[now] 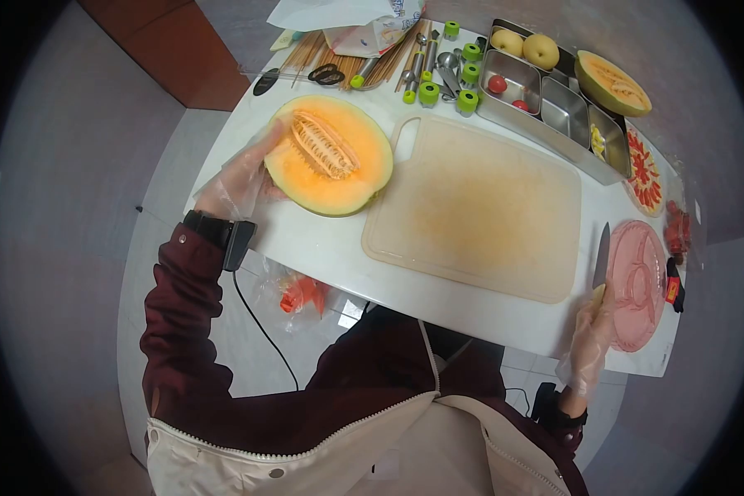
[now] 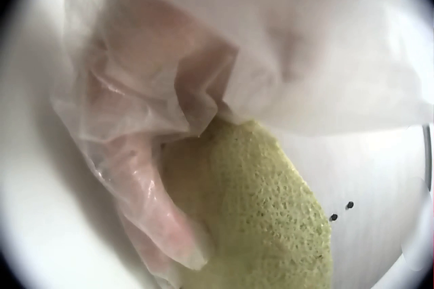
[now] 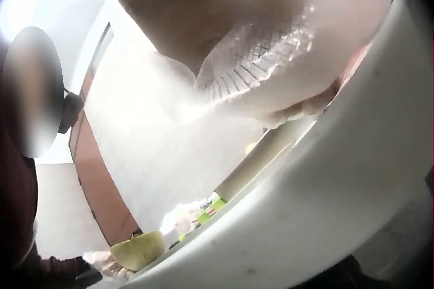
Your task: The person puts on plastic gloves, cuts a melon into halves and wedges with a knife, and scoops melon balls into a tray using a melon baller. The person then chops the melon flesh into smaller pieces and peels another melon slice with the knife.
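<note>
In the head view my left hand [image 1: 252, 165], in a clear plastic glove, grips a melon half [image 1: 360, 136] at its left edge. The orange cut face, with seeds in its hollow, is turned up and lies left of the cutting board [image 1: 504, 207]. Gloved fingers [image 2: 159, 214] curl against the netted green rind [image 2: 264, 208] in the left wrist view. At the table's right side my right hand [image 1: 591, 339], also gloved, holds a knife [image 1: 603, 258] by its handle, blade pointing away from me. A pink divided plate [image 1: 636, 285] lies right beside it.
Behind the board stands a metal container [image 1: 546, 128] with several compartments, fruit pieces inside. Two pale round fruits [image 1: 541, 51] and another melon piece [image 1: 612, 83] are behind it. Green-capped cutters [image 1: 468, 101], scoops and skewers [image 1: 306, 58] lie at the back. A decorated plate [image 1: 645, 175] is far right.
</note>
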The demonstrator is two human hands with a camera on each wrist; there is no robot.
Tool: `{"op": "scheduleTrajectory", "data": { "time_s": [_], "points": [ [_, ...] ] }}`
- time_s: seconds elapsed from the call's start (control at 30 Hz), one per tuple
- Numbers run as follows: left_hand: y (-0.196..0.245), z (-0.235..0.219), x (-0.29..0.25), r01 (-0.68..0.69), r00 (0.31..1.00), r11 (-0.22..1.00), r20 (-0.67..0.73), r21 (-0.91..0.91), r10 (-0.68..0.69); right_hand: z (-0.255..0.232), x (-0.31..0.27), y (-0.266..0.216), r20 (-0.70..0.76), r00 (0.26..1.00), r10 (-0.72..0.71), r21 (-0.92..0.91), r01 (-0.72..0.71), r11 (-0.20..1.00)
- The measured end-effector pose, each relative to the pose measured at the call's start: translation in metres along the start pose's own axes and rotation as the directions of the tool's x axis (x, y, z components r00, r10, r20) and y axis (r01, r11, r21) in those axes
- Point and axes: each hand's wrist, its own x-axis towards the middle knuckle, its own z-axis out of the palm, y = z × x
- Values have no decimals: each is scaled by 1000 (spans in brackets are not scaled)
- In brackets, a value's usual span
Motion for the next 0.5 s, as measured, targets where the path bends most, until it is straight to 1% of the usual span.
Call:
{"op": "scheduleTrajectory", "data": {
  "time_s": [0.03,0.07,0.1,0.13,0.17,0.2,0.27,0.3,0.33,0.4,0.47,0.5],
  "points": [
    [3,1,-3,-2,1000,1000,-2,0,2,0,0,3,-57,996,-70,34,72,997],
    [7,2,-6,36,999,999,19,-28,-36,-1,-1,5,-116,984,-135,62,143,988],
    [9,3,-9,75,996,996,43,-57,-73,-3,-3,5,-116,984,-135,60,143,988],
    [6,-1,-9,75,996,995,43,-59,-72,-8,-4,-9,-72,995,-75,213,89,973],
    [1,-8,-8,99,992,990,84,-98,-91,-11,-6,-23,-21,1000,-21,358,28,933],
    [-3,-12,-8,125,986,983,125,-137,-108,-12,-7,-35,-22,999,-24,356,30,934],
    [-6,-11,-13,126,987,980,119,-157,-108,-12,-8,-63,78,995,-66,365,33,930],
    [-8,-11,-15,125,988,977,112,-171,-107,-13,-11,-83,154,986,-58,341,2,940],
    [-10,-12,-16,125,988,976,112,-176,-106,-9,-12,-91,154,986,-60,338,4,941],
    [-17,-14,-17,126,988,971,113,-205,-104,-2,-15,-103,239,968,-74,443,-41,896],
    [-17,-11,-21,126,989,972,96,-200,-108,17,-17,-117,324,936,-142,483,-35,875],
    [-16,-8,-24,123,991,974,82,-190,-109,30,-17,-117,294,931,-217,526,32,850]
  ]
}}
